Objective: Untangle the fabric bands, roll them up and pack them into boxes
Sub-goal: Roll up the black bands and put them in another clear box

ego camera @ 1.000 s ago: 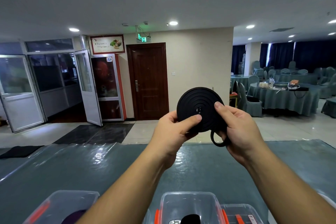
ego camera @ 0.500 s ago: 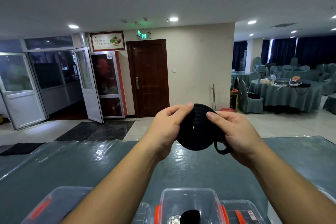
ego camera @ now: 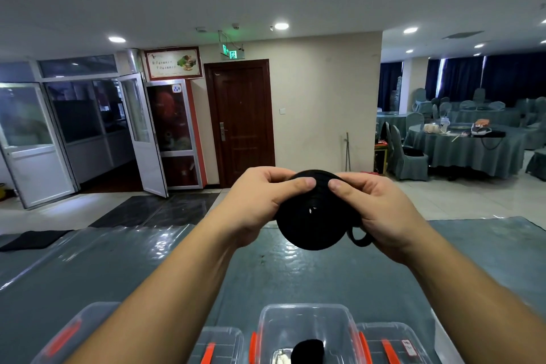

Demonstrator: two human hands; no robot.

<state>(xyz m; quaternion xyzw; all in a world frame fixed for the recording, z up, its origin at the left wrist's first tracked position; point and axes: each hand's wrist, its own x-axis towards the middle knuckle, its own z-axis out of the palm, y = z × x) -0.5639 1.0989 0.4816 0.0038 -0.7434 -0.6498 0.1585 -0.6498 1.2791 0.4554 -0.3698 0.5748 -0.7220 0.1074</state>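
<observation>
- Clear plastic boxes with orange latches line the near edge of the worktop [ego camera: 88,269]; the middle box [ego camera: 307,325] holds a dark roll.
- The black band coil [ego camera: 313,216] is a flat, ridged spiral disc with a loose end loop.
- Left hand [ego camera: 260,204] and right hand [ego camera: 381,210] each hold a narrow grip on its upper rim, above the worktop.

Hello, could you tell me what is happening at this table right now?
A person holds a rolled black fabric band up above the table, the left hand and right hand gripping it from either side. A short loop of the band's end sticks out by the right hand. Clear plastic boxes with orange latches wait at the near edge; the middle one holds something black.
</observation>
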